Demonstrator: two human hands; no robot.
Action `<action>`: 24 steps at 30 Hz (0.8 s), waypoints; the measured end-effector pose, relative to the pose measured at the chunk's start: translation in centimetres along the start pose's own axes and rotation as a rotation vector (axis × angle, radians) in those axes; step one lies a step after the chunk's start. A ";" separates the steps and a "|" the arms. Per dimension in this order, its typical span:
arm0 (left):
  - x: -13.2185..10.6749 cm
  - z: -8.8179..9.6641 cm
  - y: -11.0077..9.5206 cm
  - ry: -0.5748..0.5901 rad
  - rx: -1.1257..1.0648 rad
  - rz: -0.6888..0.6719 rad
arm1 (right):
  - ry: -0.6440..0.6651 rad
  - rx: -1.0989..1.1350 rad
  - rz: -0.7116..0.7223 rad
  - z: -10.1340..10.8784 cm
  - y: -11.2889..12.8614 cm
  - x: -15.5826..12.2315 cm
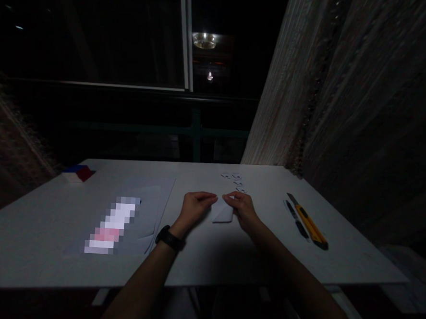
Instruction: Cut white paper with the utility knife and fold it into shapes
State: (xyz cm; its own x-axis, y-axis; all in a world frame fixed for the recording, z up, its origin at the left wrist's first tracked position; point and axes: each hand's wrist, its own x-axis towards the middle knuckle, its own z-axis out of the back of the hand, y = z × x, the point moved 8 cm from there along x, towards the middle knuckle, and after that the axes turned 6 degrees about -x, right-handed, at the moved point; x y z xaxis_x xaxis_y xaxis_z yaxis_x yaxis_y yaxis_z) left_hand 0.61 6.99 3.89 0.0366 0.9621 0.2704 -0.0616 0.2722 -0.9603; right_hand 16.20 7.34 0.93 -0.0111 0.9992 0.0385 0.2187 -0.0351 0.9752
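Our left hand and right hand pinch 1 folded white paper by its far edge, near the middle of a white worktop. To our right lies a yellow utility knife beside a dark tool.

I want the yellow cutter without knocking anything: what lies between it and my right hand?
In the head view, a dark pen-like tool lies there, close beside the cutter; tabletop shows between the tool and the right hand.
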 end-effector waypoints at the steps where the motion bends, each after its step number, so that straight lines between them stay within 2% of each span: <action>1: 0.0 0.1 0.0 -0.008 0.001 0.003 | -0.002 -0.002 -0.014 0.1 -0.1 0.0; 7: 0.0 0.4 0.2 -0.042 -0.012 0.039 | -0.008 0.033 -0.046 0.3 -0.1 -0.1; 24: -0.2 -0.1 0.0 -0.009 -0.066 0.084 | -0.074 0.040 -0.055 0.8 -0.2 -0.1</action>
State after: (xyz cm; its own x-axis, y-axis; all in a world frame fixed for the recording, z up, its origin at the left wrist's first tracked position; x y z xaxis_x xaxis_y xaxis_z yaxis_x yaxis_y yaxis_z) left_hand 0.68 6.85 3.82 0.0248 0.9817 0.1887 0.0019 0.1887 -0.9820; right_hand 16.90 7.31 0.59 0.0472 0.9983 -0.0327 0.2589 0.0194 0.9657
